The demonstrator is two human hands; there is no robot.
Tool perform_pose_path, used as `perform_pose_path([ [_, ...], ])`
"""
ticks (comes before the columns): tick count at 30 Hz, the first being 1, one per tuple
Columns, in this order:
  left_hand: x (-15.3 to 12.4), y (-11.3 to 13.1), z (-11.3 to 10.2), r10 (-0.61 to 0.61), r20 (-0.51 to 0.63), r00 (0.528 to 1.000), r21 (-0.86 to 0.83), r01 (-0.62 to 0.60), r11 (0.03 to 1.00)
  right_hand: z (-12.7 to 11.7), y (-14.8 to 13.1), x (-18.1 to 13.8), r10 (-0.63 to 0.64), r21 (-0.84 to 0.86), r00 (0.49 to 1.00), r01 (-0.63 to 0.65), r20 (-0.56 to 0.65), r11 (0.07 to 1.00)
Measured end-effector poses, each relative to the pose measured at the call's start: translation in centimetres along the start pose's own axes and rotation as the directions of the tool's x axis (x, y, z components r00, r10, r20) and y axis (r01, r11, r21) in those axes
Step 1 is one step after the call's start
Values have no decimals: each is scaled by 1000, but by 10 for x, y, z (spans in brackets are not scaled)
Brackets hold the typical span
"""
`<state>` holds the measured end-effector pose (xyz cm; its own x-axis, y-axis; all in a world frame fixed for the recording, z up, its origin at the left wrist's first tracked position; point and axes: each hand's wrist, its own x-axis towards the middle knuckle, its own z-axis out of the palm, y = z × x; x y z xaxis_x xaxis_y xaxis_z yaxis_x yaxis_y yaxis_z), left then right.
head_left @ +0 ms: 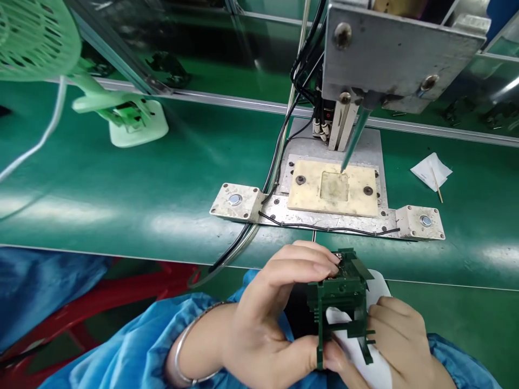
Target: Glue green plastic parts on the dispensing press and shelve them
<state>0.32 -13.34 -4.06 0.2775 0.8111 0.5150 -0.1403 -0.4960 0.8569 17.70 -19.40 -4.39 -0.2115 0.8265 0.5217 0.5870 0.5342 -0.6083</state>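
My left hand (267, 319) and my right hand (389, 340) together grip a dark green plastic frame part (343, 300) just in front of me, below the table edge. The left fingers curl over its top and the thumb presses its lower left corner. Fingers of the right hand pinch its lower right side, with a white cloth or paper (373, 356) behind the part. A cream fixture plate (312, 189) with a square recess sits on a metal base (324, 219) beyond the hands. A thin nozzle tip (352, 146) hangs over the recess.
A metal machine head (397, 48) with black cables (279, 146) stands above the fixture. A pale green fan (36, 38) on a clip base is at the far left. White paper with a small stick (432, 172) lies at right on the green table (121, 189).
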Motion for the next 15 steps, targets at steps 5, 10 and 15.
perform_pose_path([
  [5, 0, -1, -2, 25, 16, 1000, -2, -25, 1000, 9, 3, 1, -78, -60, 996, 80, 37, 995],
  [10, -1, -5, 1, 43, -29, 999, 7, -43, 999, 11, 7, 20, -139, -155, 990, 136, -8, 979],
  [15, 1, -4, -15, -30, 39, 999, 118, 25, 993, -7, 25, 16, -135, -267, 990, 122, -32, 956],
])
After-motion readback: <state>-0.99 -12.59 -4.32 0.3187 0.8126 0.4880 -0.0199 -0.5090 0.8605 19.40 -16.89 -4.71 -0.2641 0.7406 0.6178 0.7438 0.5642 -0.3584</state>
